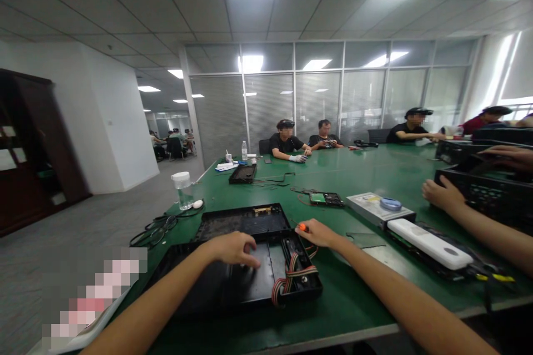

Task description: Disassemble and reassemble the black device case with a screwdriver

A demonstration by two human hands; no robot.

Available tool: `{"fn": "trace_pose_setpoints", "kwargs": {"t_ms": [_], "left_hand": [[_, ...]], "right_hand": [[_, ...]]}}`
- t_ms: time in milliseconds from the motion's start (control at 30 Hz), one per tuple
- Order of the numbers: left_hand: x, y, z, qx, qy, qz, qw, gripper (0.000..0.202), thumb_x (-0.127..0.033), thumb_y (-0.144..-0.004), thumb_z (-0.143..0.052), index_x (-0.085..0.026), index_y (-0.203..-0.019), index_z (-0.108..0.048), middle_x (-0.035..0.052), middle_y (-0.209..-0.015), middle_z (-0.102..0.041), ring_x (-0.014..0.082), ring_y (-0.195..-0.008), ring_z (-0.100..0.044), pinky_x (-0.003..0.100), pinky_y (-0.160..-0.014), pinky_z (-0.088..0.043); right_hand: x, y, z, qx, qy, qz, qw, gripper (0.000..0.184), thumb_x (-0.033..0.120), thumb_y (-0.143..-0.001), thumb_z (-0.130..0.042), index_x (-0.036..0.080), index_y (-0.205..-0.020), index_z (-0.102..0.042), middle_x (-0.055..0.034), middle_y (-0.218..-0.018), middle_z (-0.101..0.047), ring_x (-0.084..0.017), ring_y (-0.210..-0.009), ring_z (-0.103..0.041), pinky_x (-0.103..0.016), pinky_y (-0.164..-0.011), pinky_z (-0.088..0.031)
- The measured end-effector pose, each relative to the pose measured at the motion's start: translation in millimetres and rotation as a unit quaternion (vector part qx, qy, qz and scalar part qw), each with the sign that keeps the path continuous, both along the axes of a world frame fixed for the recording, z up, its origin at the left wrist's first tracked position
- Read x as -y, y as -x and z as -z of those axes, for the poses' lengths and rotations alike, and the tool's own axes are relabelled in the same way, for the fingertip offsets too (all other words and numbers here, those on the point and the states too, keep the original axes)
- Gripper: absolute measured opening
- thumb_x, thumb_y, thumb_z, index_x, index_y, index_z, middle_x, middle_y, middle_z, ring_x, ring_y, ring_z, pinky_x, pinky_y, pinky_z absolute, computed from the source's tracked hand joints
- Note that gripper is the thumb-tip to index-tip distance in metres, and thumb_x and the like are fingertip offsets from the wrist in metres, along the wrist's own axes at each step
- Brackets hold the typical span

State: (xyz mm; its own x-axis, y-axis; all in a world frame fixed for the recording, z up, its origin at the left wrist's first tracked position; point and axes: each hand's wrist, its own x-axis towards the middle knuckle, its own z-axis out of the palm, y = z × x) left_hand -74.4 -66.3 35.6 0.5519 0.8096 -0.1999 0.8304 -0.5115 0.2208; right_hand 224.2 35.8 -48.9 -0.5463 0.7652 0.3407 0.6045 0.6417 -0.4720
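Note:
An open black device case (233, 277) lies on the green table (358, 177) right in front of me, with red-and-white ribbon cables (291, 277) at its right edge. My left hand (233, 248) rests on the case's inner floor, fingers curled downward and pressing on it. My right hand (318, 232) is closed around a small tool with an orange tip (302, 227), held at the case's upper right corner. A second black tray part (245, 219) sits just behind the case.
A clear plastic bottle (182, 189) and tangled black cables (156, 228) stand at the left edge. A green circuit board (326, 198), a silver drive (377, 208) and a white unit (428, 244) lie to the right. Another person's hand (441, 194) works there; several people sit at the far end.

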Motion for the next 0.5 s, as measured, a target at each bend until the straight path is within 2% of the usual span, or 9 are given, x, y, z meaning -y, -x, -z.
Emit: {"fn": "trace_pose_setpoints", "kwargs": {"t_ms": [67,100,200,300,367,400,500], "left_hand": [[-26,2,8.9,-0.005,-0.167,-0.016,0.986,0.046,-0.045,-0.071,-0.060,-0.016,-0.106,-0.054,0.0097,-0.101,-0.059,0.0219,-0.090,-0.055,0.027,-0.074,-0.042],[-38,4,15.2,-0.026,-0.205,-0.021,0.978,0.040,-0.039,-0.072,-0.060,-0.015,-0.103,-0.055,0.0108,-0.101,-0.058,0.0233,-0.093,-0.054,0.029,-0.077,-0.041],[-60,12,32.0,-0.056,-0.200,0.007,0.978,0.021,-0.024,-0.073,-0.058,-0.018,-0.093,-0.058,0.0078,-0.095,-0.060,0.0220,-0.092,-0.054,0.029,-0.080,-0.041],[-62,18,37.1,-0.029,-0.189,0.022,0.981,0.037,-0.019,-0.072,-0.058,-0.021,-0.108,-0.051,0.0046,-0.095,-0.059,0.0197,-0.091,-0.054,0.027,-0.080,-0.041],[-58,21,36.3,-0.014,-0.207,0.023,0.978,0.051,-0.017,-0.070,-0.060,-0.022,-0.118,-0.043,0.0053,-0.103,-0.056,0.0196,-0.094,-0.053,0.027,-0.082,-0.040],[-55,22,35.8,-0.010,-0.223,0.034,0.974,0.052,-0.016,-0.070,-0.060,-0.022,-0.118,-0.042,0.0058,-0.108,-0.053,0.0196,-0.097,-0.051,0.028,-0.084,-0.039],[-51,23,37.4,-0.016,-0.271,0.104,0.957,0.030,-0.013,-0.075,-0.054,-0.024,-0.104,-0.055,0.0041,-0.115,-0.047,0.0185,-0.102,-0.045,0.029,-0.089,-0.035]], "right_hand": [[1,0,0.0,-0.003,0.016,-0.001,1.000,0.040,0.048,-0.079,-0.043,0.014,-0.064,-0.058,0.0017,-0.055,-0.054,-0.010,-0.051,-0.044,-0.020,-0.052,-0.034],[1,0,0.2,-0.004,0.028,-0.002,1.000,0.041,0.048,-0.080,-0.042,0.014,-0.064,-0.058,0.0019,-0.054,-0.053,-0.010,-0.050,-0.044,-0.020,-0.051,-0.033],[1,2,1.7,-0.003,0.044,0.001,0.999,0.043,0.048,-0.082,-0.040,0.014,-0.061,-0.056,0.0016,-0.051,-0.053,-0.010,-0.049,-0.044,-0.020,-0.049,-0.032],[2,10,4.2,-0.004,0.035,0.011,0.999,0.043,0.047,-0.083,-0.038,0.014,-0.061,-0.056,0.0010,-0.051,-0.053,-0.010,-0.049,-0.045,-0.020,-0.049,-0.030],[1,15,5.9,-0.003,0.024,0.024,0.999,0.042,0.046,-0.083,-0.039,0.014,-0.061,-0.056,0.0007,-0.052,-0.054,-0.010,-0.049,-0.045,-0.020,-0.049,-0.029],[1,17,6.6,-0.002,0.018,0.032,0.999,0.041,0.045,-0.083,-0.039,0.015,-0.061,-0.056,0.0006,-0.053,-0.054,-0.010,-0.049,-0.045,-0.020,-0.049,-0.029],[0,21,7.6,-0.004,0.007,0.047,0.999,0.039,0.044,-0.083,-0.040,0.015,-0.063,-0.055,0.0002,-0.055,-0.055,-0.010,-0.050,-0.044,-0.020,-0.049,-0.028]]}}
